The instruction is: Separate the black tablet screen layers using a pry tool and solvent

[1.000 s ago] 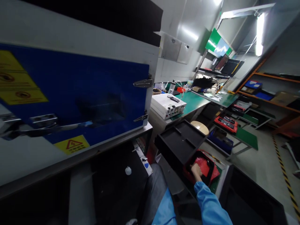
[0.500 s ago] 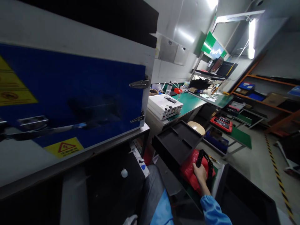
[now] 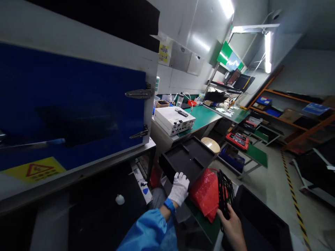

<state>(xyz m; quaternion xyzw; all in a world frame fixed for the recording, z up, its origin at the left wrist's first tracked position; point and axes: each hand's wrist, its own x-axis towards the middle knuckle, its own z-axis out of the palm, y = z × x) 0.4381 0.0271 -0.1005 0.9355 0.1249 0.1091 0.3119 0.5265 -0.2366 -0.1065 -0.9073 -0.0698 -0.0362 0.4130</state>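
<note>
My left hand point(image 3: 179, 188), in a white glove, is at the near rim of a black tray point(image 3: 195, 157). Its fingers are slightly apart, and I cannot tell whether they touch the rim. In my bare right hand point(image 3: 231, 225) is a bundle of slim black slatted parts point(image 3: 224, 190), gripped at the lower end and held upright. Just left of that bundle, red bubble wrap point(image 3: 205, 193) lies on a green surface point(image 3: 209, 228), beside the tray.
Right of my right hand stands another black bin point(image 3: 264, 216). A blue-doored cabinet point(image 3: 78, 101) fills the left. Beyond are a white control box point(image 3: 174, 120), a round stool point(image 3: 210, 144) and a green cart point(image 3: 258, 155) with a red tray point(image 3: 237, 140).
My left hand has come up from the bottom edge to the tray's rim. The black parts have been lifted off the red wrap and shifted right in my right hand. The view has turned right.
</note>
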